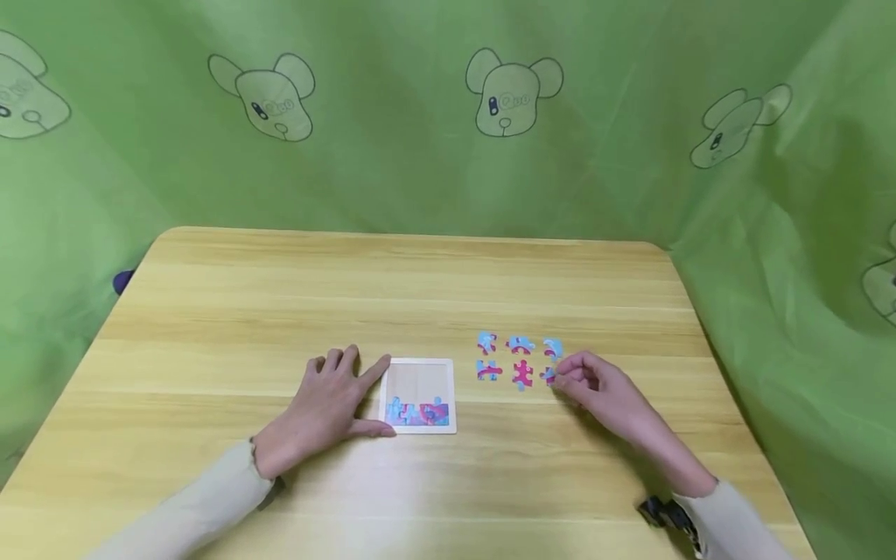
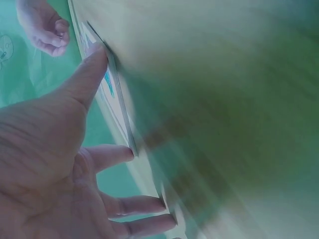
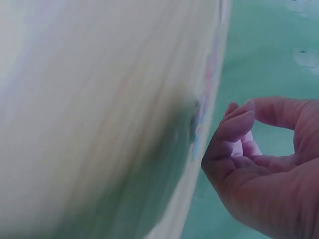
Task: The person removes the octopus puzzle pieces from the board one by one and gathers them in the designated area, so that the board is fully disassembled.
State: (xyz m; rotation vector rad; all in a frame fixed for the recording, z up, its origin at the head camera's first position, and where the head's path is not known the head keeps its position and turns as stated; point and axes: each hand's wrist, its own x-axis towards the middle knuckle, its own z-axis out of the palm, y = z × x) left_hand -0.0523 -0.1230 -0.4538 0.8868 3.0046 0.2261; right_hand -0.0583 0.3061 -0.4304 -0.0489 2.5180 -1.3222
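Observation:
A square wooden puzzle tray [image 1: 418,362] lies on the table, with several joined blue and pink pieces [image 1: 420,414] along its near side. At its left edge, my left hand [image 1: 322,404] touches the near corner with the thumb and the far corner with the index finger; its fingers [image 2: 134,205] are spread and fairly straight. To the tray's right, loose jigsaw pieces lie in two rows, a pink one [image 1: 522,373] among them. My right hand [image 1: 598,389] hovers beside the rightmost near piece [image 1: 547,376], partly covering it. Thumb and curled fingers [image 3: 234,127] meet, nothing visible between them.
The wood-grain table [image 1: 420,295] has rounded far corners. A green curtain [image 1: 392,155] printed with animal heads hangs behind it and at both sides. Something dark purple [image 1: 122,281] shows past the left edge. A black strap [image 1: 668,515] is on the right wrist.

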